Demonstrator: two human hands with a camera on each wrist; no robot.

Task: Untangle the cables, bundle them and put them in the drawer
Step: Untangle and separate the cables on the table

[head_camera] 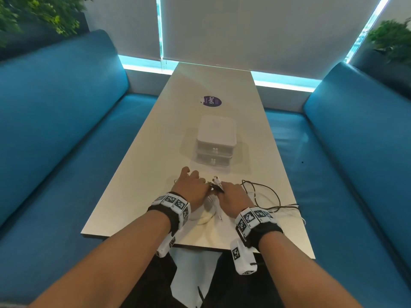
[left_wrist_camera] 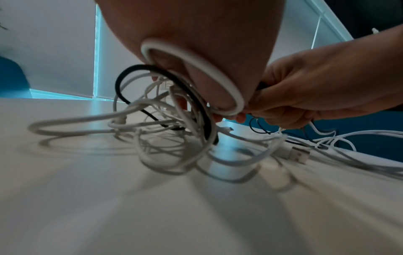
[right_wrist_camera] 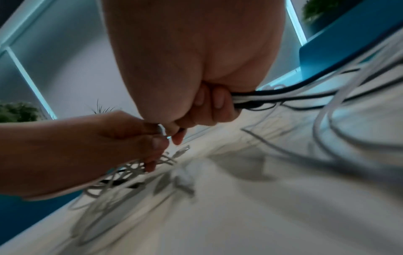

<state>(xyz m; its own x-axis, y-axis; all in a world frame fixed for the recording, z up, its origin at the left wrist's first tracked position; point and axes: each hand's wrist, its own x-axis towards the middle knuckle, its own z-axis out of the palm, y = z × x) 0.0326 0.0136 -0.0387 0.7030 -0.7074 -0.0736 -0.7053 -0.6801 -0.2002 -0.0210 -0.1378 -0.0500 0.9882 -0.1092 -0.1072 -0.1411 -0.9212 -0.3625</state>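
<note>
A tangle of white and black cables lies on the near part of the white table. My left hand pinches strands of it, with loops of white cable draped round the palm. My right hand grips a bunch of black and white cables in its curled fingers; several plug ends stick up between the two hands. A black cable trails in loops to the right. The white two-drawer box stands beyond the hands, both drawers closed.
A purple round sticker lies farther up the table. Blue sofa benches flank the table on both sides. A white USB plug rests on the table by the tangle. Plants stand in the far corners.
</note>
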